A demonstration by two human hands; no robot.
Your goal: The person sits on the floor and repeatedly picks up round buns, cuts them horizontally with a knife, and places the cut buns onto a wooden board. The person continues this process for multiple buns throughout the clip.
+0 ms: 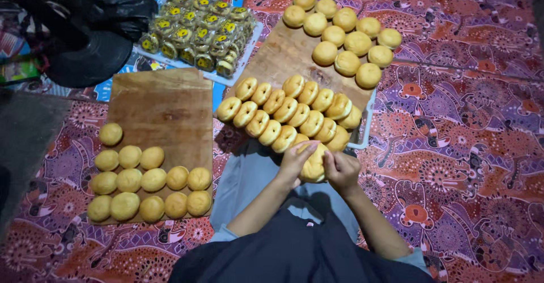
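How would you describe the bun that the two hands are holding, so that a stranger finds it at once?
Start at the right wooden board, which carries round buns at its far end and two rows of ring-shaped ones nearer the person. Just below those rows, over the lap, the left hand and right hand grip one bun. It alone is off the board.

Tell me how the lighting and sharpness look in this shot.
Head view: light falls on the middle, so the buns and both hands, left and right, are bright and sharp; the corners darken, the black bag loses detail; edges bow slightly.
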